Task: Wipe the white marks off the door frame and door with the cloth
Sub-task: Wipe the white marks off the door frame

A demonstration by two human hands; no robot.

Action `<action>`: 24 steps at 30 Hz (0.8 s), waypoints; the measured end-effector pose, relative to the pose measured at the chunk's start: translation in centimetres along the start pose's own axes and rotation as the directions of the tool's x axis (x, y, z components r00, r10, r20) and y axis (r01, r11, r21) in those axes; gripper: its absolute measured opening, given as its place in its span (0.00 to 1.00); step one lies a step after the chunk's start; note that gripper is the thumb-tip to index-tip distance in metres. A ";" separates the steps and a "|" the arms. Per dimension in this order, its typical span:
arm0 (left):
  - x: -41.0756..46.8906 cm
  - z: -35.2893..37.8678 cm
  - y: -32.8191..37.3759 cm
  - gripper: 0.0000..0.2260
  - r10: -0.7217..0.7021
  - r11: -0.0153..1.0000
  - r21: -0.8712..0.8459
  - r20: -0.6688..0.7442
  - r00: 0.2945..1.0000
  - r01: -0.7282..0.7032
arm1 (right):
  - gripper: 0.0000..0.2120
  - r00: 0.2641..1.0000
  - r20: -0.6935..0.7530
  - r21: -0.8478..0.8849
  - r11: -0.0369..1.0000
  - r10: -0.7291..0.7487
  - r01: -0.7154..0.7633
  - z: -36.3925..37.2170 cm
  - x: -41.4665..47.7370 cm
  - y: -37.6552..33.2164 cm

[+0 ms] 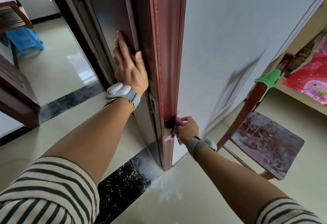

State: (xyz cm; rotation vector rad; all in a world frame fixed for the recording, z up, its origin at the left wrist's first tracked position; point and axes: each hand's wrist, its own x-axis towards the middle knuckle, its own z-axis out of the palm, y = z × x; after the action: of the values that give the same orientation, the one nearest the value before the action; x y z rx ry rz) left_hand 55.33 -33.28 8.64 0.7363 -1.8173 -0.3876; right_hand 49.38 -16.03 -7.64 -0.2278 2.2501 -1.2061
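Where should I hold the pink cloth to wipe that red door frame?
Bunch the pink cloth in your fingers as the right hand does, coming from the wall side. The red-brown wooden door frame edge is narrow and upright, so a small wad probably presses best.

Tile floor (74,61); chair (265,142), blue stool (24,40), white dust (168,185).

There were two hands: the left hand (130,64) and the right hand (187,129). There was one cloth (178,121) and one door frame (166,64). Each wrist bore a band, two in all: one (122,93) left, one (201,145) right. One chair (265,144) and one blue stool (24,40) stood by.
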 end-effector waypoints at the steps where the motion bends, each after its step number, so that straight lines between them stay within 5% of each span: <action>1: 0.1 0.0 0.0 0.38 0.002 1.000 0.001 0.002 1.000 -0.002 | 0.08 0.999 -0.043 0.019 1.000 -0.016 0.017 0.4 -0.3 -0.1; 6: 0.0 -0.1 0.2 0.37 0.003 1.000 0.003 0.011 1.000 -0.003 | 0.17 0.948 0.239 -0.127 0.961 -0.210 0.245 2.0 -3.8 -0.5; 9: 0.0 -0.4 0.2 0.37 0.003 1.000 0.015 0.026 1.000 -0.003 | 0.13 0.955 0.063 -0.171 0.939 -0.291 0.298 0.5 -4.5 -0.8; 12: -0.1 -0.5 0.4 0.38 -0.014 1.000 0.023 0.031 0.999 0.013 | 0.06 0.930 -0.091 0.003 0.933 -0.357 0.359 -0.6 -4.3 -2.6; 15: -0.1 -0.5 0.3 0.38 -0.021 1.000 0.019 0.039 0.999 0.020 | 0.11 0.865 -0.123 0.087 0.863 -0.486 0.497 0.0 -4.6 -3.6; 20: 0.0 -0.7 0.2 0.38 -0.023 1.000 0.014 0.072 0.997 0.022 | 0.15 0.859 0.327 -0.323 0.808 -0.394 0.493 0.9 -4.2 -0.6; 24: 0.1 -1.4 -0.1 0.39 0.012 1.000 0.023 0.106 0.994 -0.015 | 0.11 0.871 -0.007 -0.196 0.855 -0.491 0.480 -0.8 -4.1 -1.2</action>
State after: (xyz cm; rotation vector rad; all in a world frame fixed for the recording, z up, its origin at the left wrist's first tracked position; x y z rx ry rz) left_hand 56.61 -33.34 9.15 0.7315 -1.9283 -0.4030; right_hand 52.15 -14.51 -4.67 -0.8958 2.4399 -1.2478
